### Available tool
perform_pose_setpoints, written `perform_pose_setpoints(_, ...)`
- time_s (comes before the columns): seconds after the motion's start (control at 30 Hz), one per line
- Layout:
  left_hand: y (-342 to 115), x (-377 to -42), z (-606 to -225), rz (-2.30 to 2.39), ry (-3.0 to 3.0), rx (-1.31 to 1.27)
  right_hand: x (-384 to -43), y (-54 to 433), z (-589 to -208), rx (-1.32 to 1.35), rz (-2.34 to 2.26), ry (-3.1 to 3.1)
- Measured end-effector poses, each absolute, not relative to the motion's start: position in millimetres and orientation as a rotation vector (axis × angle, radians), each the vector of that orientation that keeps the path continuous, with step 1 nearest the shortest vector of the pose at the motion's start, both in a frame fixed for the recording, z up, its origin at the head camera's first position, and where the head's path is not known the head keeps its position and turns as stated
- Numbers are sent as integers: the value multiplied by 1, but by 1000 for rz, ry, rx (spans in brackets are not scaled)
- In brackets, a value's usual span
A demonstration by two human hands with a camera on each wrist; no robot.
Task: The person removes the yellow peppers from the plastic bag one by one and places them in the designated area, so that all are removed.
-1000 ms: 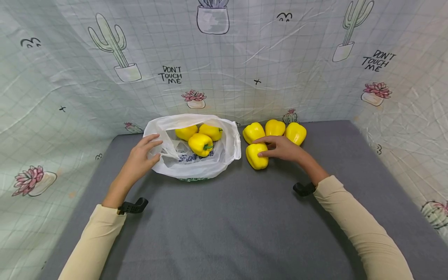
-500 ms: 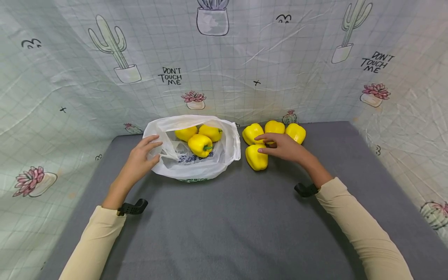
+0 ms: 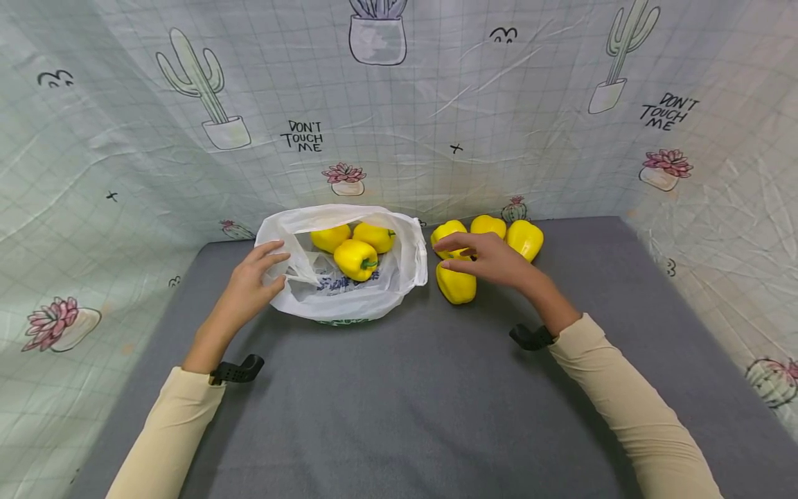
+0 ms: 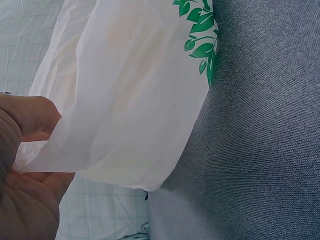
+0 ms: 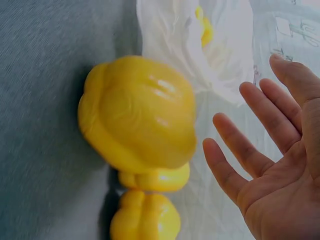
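Observation:
A white plastic bag (image 3: 368, 308) lies on its side with its mouth toward me; inside are several yellow bell peppers (image 3: 355, 260). My left hand (image 3: 249, 284) holds the left edge of that mouth, and in the left wrist view the thin plastic (image 4: 125, 100) runs between thumb and fingers. To the right of the bag my right hand (image 3: 492, 260) hovers over a front bell pepper (image 3: 456, 285), its fingers loosely spread and nothing in them. The right wrist view has the palm facing this large bell pepper (image 5: 140, 115), with a gap between.
More bell peppers stand in a row behind the right hand: one on the left (image 3: 449, 227), one in the middle (image 3: 488, 225) and one on the right (image 3: 525, 240). A patterned cloth (image 3: 399, 125) hangs behind the grey tabletop (image 3: 386, 402).
The right hand has let go of the front pepper, lifted, and shifted slightly left with its fingers spread. The pepper stays in place; the left hand and bag have not moved.

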State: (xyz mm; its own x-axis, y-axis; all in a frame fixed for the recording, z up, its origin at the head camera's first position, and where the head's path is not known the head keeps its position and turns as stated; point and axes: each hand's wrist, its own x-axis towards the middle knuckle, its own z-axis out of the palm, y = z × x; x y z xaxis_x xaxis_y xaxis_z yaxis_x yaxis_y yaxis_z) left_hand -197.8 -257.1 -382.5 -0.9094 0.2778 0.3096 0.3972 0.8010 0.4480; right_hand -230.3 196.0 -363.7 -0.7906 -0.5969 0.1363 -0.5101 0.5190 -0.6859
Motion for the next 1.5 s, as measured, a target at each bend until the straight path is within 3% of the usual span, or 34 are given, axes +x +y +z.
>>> perform_pose_setpoints(0.57, -255, -198, -381, -763, -2760, -519, -248, 149, -364, -1171, -1140, 2572)
perform_pose_setpoints(1.5, -260, -199, -383, -784, -2745, -538, -288, 61, -349, -1197, -894, 2521)
